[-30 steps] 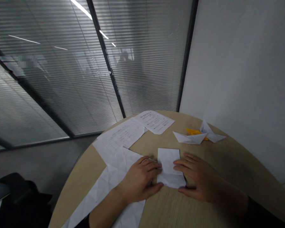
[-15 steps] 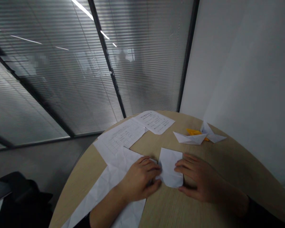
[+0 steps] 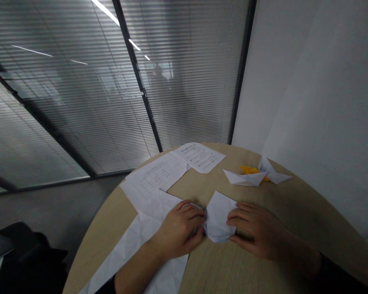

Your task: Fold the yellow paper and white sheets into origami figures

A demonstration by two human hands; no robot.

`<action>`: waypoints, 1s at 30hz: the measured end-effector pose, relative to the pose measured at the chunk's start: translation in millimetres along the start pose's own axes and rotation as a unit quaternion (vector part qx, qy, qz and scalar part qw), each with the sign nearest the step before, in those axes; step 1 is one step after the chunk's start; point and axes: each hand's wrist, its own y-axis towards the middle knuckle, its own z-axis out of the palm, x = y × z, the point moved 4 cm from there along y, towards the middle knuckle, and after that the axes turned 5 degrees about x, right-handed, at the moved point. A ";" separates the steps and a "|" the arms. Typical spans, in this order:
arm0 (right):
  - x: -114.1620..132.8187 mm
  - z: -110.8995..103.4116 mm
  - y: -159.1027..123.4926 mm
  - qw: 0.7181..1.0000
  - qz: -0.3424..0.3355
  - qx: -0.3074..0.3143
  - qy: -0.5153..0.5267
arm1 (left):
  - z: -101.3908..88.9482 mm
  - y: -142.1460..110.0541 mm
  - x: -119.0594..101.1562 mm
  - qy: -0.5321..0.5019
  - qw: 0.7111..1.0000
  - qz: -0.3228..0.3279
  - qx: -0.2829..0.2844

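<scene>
Pale wood-look laminate forms the round bench [image 3: 233, 271]. A big creased white paper sheet [image 3: 141, 241] spreads across its near left, with printed forms [image 3: 199, 157] beyond it, while a white paper boat [image 3: 242, 178] and an orange paper piece [image 3: 248, 169] lie off to the far right. Between the two hands, a small folded white paper [image 3: 218, 216] sits on the bench, its long axis running away from the person. The left hand [image 3: 179, 230], coming in from the near left, has the closer hold, its curled grip closed on the paper's left edge. The right hand [image 3: 257, 230] lies flatter, fingertips at the right edge; whether that grip holds the paper, I cannot tell.
</scene>
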 end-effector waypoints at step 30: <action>-2.1 -3.6 0.6 1.000 0.002 0.006 0.011 | 7.6 -3.3 0.8 0.008 0.999 0.040 0.018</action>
